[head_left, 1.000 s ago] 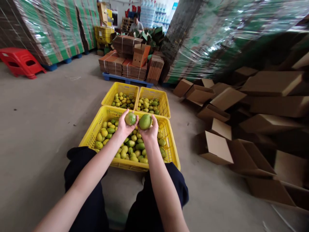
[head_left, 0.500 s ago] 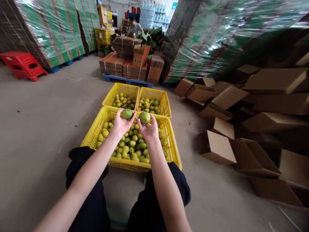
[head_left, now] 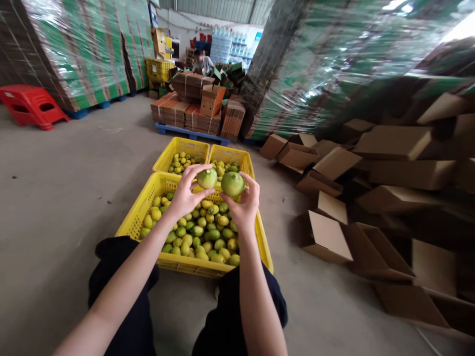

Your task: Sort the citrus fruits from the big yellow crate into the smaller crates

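Between the thumb and fingers of my left hand (head_left: 188, 194) is a green lemon (head_left: 207, 178), its stem end turned upward. My right hand (head_left: 248, 205) grips a second, slightly larger green lemon (head_left: 232, 184) in the same way, close beside the first. Both are held up above a large yellow crate (head_left: 130, 213) standing between my knees. Many yellow and green lemons (head_left: 211, 235) lie loose in that crate. Behind it, two smaller yellow crates (head_left: 163, 157) also hold lemons, partly hidden by my hands.
Open cardboard boxes (head_left: 330, 235) are heaped on the right. Ahead, bundled flat cartons (head_left: 202, 121) sit on a blue pallet (head_left: 193, 134), with a person (head_left: 202, 62) beyond. A red stool (head_left: 33, 106) stands left. Film-wrapped stacks (head_left: 89, 49) rise on both sides.
My hands have turned from palms up, lemons resting on them, to pinching the lemons upright with the fingers. The camera view has tilted slightly upward.
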A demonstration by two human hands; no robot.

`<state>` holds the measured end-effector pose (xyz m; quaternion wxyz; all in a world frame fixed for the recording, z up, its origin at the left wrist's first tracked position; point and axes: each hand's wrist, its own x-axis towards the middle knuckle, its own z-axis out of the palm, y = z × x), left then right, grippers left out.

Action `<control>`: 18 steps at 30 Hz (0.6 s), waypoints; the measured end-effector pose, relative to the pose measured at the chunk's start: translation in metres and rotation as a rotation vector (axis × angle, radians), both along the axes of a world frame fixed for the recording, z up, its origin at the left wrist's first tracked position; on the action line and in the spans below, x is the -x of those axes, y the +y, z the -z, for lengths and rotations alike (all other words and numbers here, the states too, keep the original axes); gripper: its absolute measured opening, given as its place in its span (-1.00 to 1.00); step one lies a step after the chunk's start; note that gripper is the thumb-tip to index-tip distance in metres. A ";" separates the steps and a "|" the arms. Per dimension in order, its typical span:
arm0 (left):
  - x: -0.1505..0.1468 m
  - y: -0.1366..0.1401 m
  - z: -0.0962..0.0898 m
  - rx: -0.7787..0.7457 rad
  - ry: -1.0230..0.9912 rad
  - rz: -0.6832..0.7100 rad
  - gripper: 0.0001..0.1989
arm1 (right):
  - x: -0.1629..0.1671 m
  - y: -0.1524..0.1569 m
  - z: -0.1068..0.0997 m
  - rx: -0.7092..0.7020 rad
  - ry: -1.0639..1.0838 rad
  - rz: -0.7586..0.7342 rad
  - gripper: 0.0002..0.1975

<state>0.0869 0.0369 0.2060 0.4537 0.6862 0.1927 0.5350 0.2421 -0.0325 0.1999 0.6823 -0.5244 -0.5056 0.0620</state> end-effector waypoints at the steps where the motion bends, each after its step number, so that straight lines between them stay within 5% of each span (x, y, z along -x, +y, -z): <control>1: 0.001 -0.001 0.000 0.003 0.000 0.013 -0.45 | -0.001 -0.001 0.001 -0.001 -0.048 0.022 -0.41; 4: 0.001 0.000 0.000 0.122 -0.060 0.049 -0.40 | -0.001 -0.001 0.004 0.008 0.009 -0.034 -0.39; 10: 0.005 0.004 -0.002 0.563 -0.309 0.152 -0.46 | 0.007 0.001 0.005 0.077 0.510 -0.307 -0.54; 15: 0.002 0.006 -0.001 0.931 -0.470 0.192 -0.69 | 0.006 0.001 0.005 0.146 0.678 -0.332 -0.57; 18: -0.006 0.006 0.005 1.027 -0.542 0.179 -0.82 | 0.006 0.002 0.006 0.173 0.679 -0.381 -0.54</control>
